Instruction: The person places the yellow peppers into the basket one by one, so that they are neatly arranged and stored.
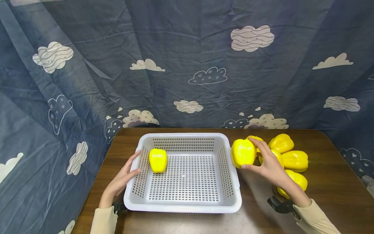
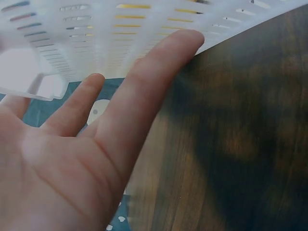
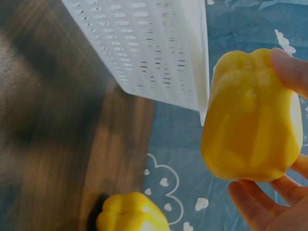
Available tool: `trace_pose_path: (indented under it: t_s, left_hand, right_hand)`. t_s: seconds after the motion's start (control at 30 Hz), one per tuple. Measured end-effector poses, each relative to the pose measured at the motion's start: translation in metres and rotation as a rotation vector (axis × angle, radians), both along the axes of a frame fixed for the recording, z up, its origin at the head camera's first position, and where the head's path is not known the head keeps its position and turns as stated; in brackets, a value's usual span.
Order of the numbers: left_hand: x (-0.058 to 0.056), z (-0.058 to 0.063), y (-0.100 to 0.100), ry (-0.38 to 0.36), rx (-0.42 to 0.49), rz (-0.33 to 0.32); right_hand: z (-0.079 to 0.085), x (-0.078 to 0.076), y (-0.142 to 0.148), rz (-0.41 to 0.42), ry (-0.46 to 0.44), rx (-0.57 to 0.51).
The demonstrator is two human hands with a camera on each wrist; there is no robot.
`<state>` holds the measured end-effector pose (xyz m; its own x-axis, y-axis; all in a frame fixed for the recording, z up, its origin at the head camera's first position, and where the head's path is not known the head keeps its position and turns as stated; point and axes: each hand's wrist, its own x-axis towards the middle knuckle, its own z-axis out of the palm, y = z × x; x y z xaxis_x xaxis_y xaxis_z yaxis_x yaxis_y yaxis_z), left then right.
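Note:
A white perforated plastic basket stands on the table with one yellow bell pepper inside, near its left wall. My left hand holds the basket's left rim, its thumb and a fingertip over the edge. In the left wrist view, other fingers reach along the outside of the slotted wall. Beside the right rim, my right hand grips another yellow bell pepper between thumb and fingers. The right wrist view shows this held pepper raised close to the basket's outer wall.
Several yellow bell peppers lie grouped on the brown wooden table, right of the basket and partly behind my right hand. A dark blue cloth with cloud patterns hangs behind the table and along its left side.

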<state>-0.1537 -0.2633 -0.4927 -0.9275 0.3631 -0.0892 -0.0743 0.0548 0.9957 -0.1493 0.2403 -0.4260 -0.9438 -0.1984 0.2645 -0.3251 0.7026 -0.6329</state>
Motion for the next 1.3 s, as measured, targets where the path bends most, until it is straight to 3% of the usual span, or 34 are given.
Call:
trace_pose_path:
  t_s: [0.33, 1.3]
  left_hand:
    - [0.0, 0.001, 0.001, 0.0, 0.03, -0.015]
    - [0.0, -0.003, 0.001, -0.012, 0.058, 0.027]
  right_hand:
    - [0.009, -0.004, -0.018, 0.027, -0.069, -0.02]
    - [0.01, -0.021, -0.084, 0.232, -0.07, -0.044]
